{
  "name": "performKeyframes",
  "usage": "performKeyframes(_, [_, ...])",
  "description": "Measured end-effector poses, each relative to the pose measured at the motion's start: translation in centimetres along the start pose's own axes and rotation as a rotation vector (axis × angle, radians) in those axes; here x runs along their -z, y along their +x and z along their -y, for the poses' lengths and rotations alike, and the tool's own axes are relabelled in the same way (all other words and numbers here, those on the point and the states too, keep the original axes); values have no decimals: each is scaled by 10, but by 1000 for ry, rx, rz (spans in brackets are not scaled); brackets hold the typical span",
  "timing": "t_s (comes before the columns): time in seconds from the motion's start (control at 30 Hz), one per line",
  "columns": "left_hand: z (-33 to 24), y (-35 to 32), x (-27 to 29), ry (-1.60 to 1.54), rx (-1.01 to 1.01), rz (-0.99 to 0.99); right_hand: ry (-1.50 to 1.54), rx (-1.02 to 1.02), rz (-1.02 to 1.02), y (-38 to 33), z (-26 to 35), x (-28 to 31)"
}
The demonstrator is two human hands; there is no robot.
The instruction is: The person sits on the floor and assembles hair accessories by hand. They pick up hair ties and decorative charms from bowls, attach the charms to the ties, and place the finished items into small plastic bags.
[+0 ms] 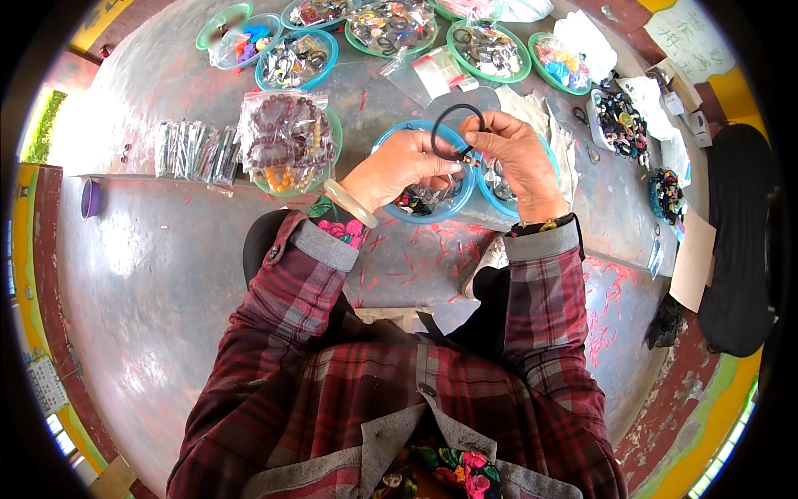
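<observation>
A black hair tie (457, 106) is stretched into a ring between my two hands, above the blue baskets. My left hand (397, 165) pinches its lower end, where a small gold-coloured bit shows. Thumb and fingers of my right hand (519, 154) close on its right side. Below my left hand stands a round blue basket (416, 218) with dark and shiny small pieces in it, partly hidden by the hand. Another blue basket (492, 200) sits against it, mostly under my right hand, holding clear-bagged pieces.
Left of my hands, a bag of beaded bracelets (283, 137) lies on a green basket, beside thin clear packets (195, 151). Several baskets of bagged accessories line the back, including a green one (525, 62). A white basket of dark hair ties (595, 125) stands right. Red scraps litter the floor.
</observation>
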State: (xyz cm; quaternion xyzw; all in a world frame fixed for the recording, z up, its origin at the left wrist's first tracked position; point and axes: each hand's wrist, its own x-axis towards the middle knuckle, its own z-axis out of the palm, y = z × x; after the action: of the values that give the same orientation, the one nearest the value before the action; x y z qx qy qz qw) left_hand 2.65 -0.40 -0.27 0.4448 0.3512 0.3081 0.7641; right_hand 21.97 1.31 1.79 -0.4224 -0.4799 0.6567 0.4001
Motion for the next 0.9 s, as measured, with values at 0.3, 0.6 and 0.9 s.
performKeyframes(0.3, [-2, -1, 1, -39, -34, -94, -121, 74, -147, -1, 4, 8])
performKeyframes(0.6, [-2, -2, 2, 48, -136, -141, -255, 129, -94, -8, 13, 8])
performKeyframes(0.9, [0, 2, 2, 134, -179, -192, -275, 175, -101, -9, 14, 3])
